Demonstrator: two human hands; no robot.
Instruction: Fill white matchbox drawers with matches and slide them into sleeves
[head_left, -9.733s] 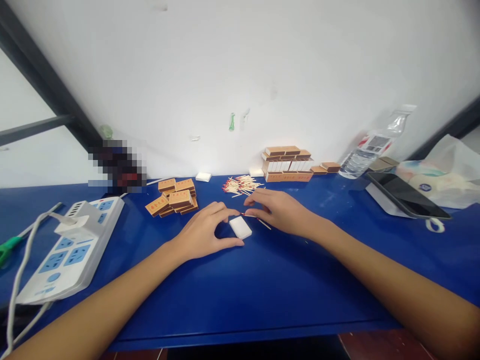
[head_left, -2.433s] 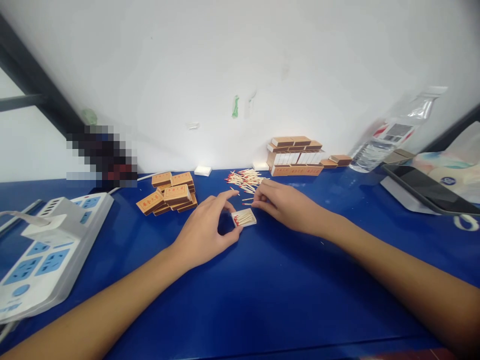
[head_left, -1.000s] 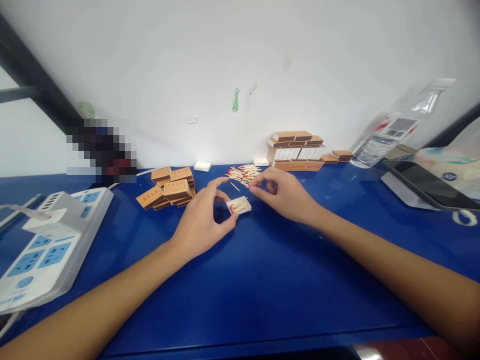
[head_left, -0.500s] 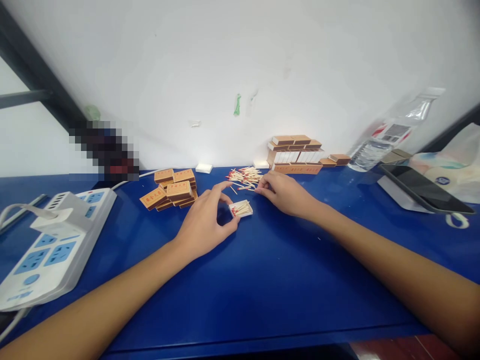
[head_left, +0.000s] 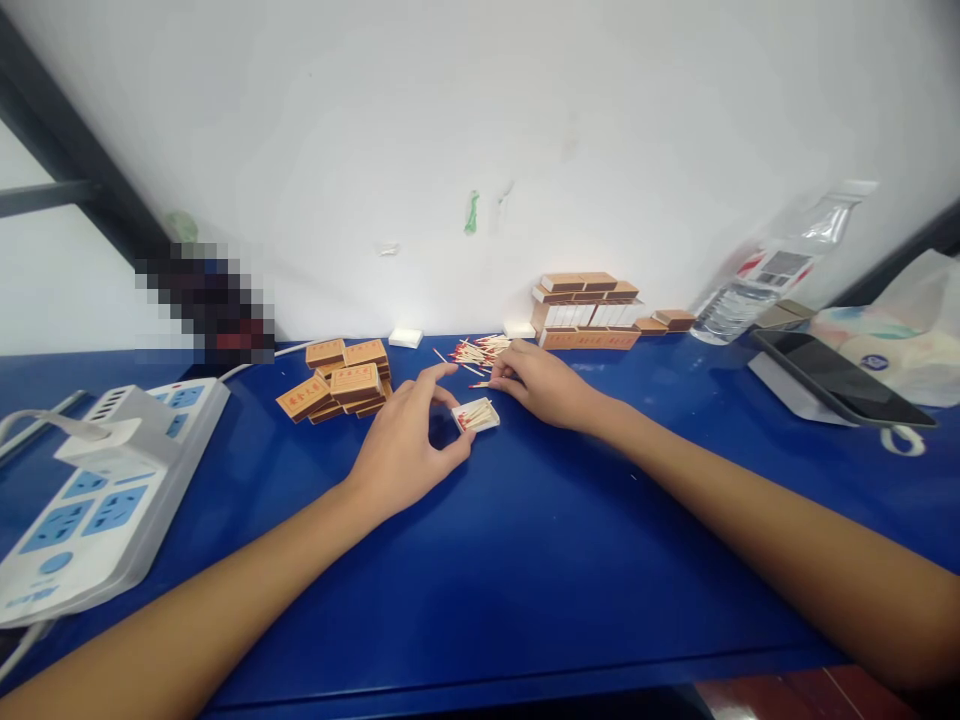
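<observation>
My left hand [head_left: 409,435] steadies a small white matchbox tray [head_left: 491,424] on the blue table. Its thumb presses the near side, the index finger is lifted, and the other fingers curl behind the left end. Several red-tipped matches [head_left: 474,414] lie inside the tray. Just beyond it, my right hand [head_left: 544,385] pinches a single match [head_left: 480,385] between thumb and fingertips, its red head pointing left. The hand is at the right front of a loose pile of matches [head_left: 476,352], partly covering it.
Closed matchboxes [head_left: 356,382] lie heaped on the left. More are stacked [head_left: 589,310] against the wall, near two white trays [head_left: 406,338]. A power strip [head_left: 180,450] occupies the left side. A plastic bottle [head_left: 735,310], a phone [head_left: 840,375] and a tissue pack [head_left: 892,340] stand right.
My right hand has moved slightly left and now has a match in its fingertips, drawn out at the front of the pile. My left hand stays at the tray.
</observation>
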